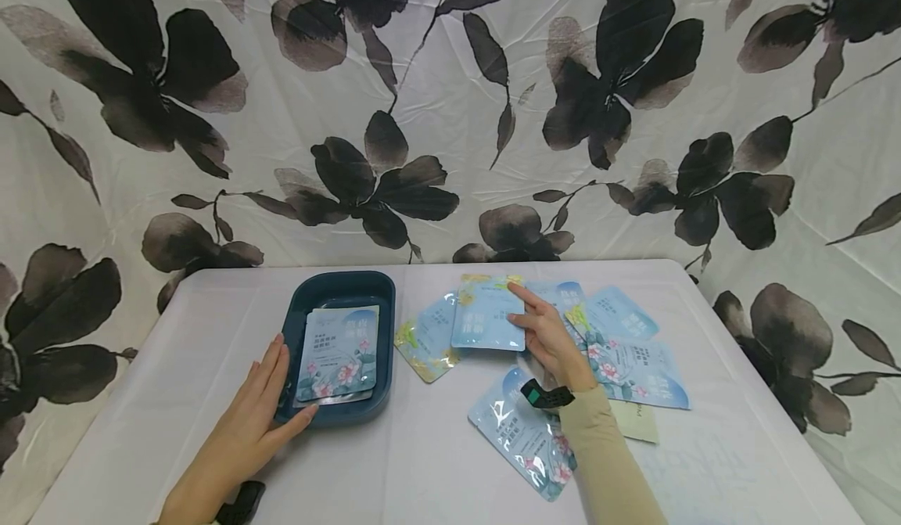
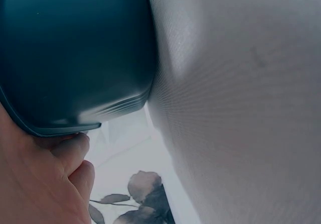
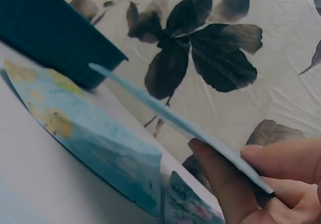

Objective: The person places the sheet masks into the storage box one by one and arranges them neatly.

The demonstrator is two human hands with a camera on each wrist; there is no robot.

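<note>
Your right hand (image 1: pixel 551 339) pinches a blue sachet (image 1: pixel 489 315) by its edge — lifted off the table (image 1: pixel 436 462), just right of the tray. Your left hand (image 1: pixel 248 423), fingers straight, rests against the dark tray (image 1: pixel 338 286) — more sachets (image 1: pixel 629 357) lie right of your right hand.

left hand (image 1: pixel 248 423): flat, fingers straight | right hand (image 1: pixel 549 337): thumb-finger pinch

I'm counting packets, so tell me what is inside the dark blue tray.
The tray holds a floral packet lying flat on top, with the edge of at least one more under it. How many lie beneath is hidden. The left hand rests against the tray's side.
</note>
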